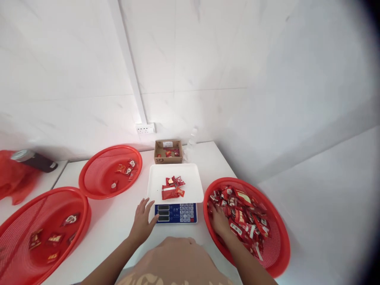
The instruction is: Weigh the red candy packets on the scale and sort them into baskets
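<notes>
My left hand [143, 222] is open, fingers spread, by the left front corner of a digital scale [175, 213] with a blue keypad. On the scale's white tray [190, 176] lie several red wrapped snack packets [170, 192]. My right hand [219, 221] reaches into a red plastic basket [282, 247] on the right. Many small red packets [240, 215] are heaped in that basket. The fingertips of my right hand are down among the packets, so whether they grip one is hidden.
Two more red baskets, one at the back left [97, 162] and one at the front left [84, 225], hold a few packets each. Behind the scale stand a small cardboard box [168, 160] and a clear bottle [192, 136]. A dark cylinder [38, 160] and red bag [14, 178] lie far left.
</notes>
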A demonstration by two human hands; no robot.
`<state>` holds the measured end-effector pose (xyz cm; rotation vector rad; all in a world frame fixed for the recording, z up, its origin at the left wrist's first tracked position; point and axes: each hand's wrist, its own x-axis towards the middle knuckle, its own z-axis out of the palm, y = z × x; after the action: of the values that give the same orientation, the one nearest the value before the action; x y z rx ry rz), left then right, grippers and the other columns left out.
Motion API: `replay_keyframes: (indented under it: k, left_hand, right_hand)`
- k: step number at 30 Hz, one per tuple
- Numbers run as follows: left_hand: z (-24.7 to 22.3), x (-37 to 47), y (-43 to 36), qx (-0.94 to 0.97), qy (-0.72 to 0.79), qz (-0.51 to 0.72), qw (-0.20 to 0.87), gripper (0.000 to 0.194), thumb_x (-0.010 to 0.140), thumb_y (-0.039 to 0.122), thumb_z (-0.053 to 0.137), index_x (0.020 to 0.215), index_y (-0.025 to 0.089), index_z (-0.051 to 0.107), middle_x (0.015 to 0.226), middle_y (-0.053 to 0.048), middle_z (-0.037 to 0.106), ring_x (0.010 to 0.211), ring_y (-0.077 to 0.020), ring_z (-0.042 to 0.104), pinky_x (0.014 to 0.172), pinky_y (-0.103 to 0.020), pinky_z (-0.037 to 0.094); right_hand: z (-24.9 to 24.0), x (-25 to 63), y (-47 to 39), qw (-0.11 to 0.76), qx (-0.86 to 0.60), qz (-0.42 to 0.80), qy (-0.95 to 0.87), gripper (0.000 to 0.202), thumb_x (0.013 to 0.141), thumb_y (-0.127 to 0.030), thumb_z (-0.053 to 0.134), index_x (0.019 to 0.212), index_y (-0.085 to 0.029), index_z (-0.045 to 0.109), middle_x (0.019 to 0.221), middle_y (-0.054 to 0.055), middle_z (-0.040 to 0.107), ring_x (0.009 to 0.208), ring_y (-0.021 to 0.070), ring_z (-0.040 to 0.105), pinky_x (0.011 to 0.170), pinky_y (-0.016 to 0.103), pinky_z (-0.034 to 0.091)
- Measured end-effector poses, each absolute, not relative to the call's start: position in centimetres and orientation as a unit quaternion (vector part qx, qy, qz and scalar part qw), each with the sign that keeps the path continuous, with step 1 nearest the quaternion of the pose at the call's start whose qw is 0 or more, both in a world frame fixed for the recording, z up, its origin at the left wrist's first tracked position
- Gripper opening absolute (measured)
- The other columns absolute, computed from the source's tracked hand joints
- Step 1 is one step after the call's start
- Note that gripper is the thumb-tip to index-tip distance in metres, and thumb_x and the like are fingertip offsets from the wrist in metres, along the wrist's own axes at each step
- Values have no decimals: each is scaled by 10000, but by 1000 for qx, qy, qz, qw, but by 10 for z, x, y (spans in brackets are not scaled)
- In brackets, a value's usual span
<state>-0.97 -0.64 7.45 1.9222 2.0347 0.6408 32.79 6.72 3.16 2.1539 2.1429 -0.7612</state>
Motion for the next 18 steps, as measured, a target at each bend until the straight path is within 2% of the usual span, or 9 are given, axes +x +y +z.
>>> replay_keyframes:
  k: [3, 6, 13, 18]
  left_hand:
    - [71, -6, -14, 659, 708, 217, 131, 446, 847, 384, 465, 1260, 219, 485, 1367, -120, 439, 1329, -294, 310, 1048, -524, 312]
    - [68, -5, -20, 652, 715, 219, 125, 449, 846, 377, 465, 1273, 235, 475, 1366, -108, 447, 1328, -290, 318, 1051, -525, 309]
    - [68, -2, -19, 631, 729, 231, 127, 470, 855, 384, 448, 1299, 227, 452, 1390, -116, 420, 1338, -287, 304, 1054, -531, 312]
    - [71, 2, -14, 625, 730, 241, 134, 469, 849, 389, 454, 1295, 242, 461, 1395, -109, 419, 1337, -289, 307, 1056, -532, 313]
  right_hand:
    - [28, 324, 70, 83, 686, -247, 680, 540, 868, -136, 292, 1405, -164, 344, 1484, 138, 281, 1368, 294, 223, 1011, 450, 318]
    - [22, 324, 71, 115, 673, -237, 691, 552, 877, -116, 231, 1424, -159, 296, 1496, 113, 261, 1383, 274, 179, 1021, 426, 315]
    - [23, 326, 72, 141, 661, -181, 714, 567, 875, -127, 215, 1439, -169, 261, 1433, 105, 386, 1340, 272, 291, 971, 396, 367]
    - [30, 326, 79, 136, 652, -159, 729, 538, 863, -121, 253, 1380, -178, 394, 1336, 121, 488, 1265, 271, 394, 878, 360, 420]
